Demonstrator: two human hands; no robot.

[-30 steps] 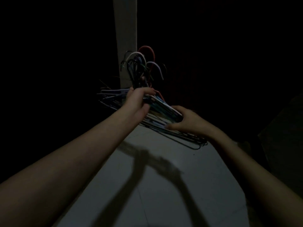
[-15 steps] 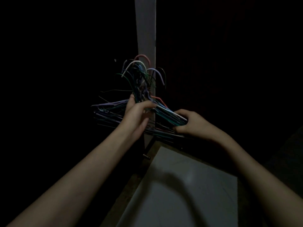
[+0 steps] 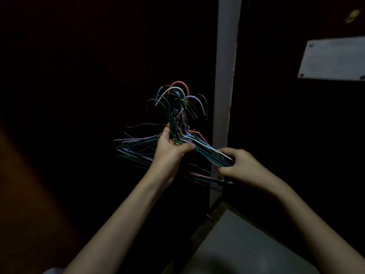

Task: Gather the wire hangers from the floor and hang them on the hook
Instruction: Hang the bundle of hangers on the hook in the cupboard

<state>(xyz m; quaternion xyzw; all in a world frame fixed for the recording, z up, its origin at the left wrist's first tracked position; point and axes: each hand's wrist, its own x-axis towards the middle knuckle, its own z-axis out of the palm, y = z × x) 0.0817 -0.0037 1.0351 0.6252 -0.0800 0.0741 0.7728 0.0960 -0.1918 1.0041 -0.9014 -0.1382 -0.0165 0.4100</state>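
Holding the wire hangers [image 3: 138, 147] up, my left hand [image 3: 169, 153] squeezes their necks, hooks pointing up; my right hand [image 3: 239, 165] grips the low end.

— What is carrying things down there?

— A pale grey floor [image 3: 243, 248] is showing at five o'clock, lit in one patch while the rest is lying in darkness.

— Is anything lying on it?

— A soft shadow is falling across its near part, and a small dark object [image 3: 209, 217], too dim to identify, is sitting at its eleven o'clock edge.
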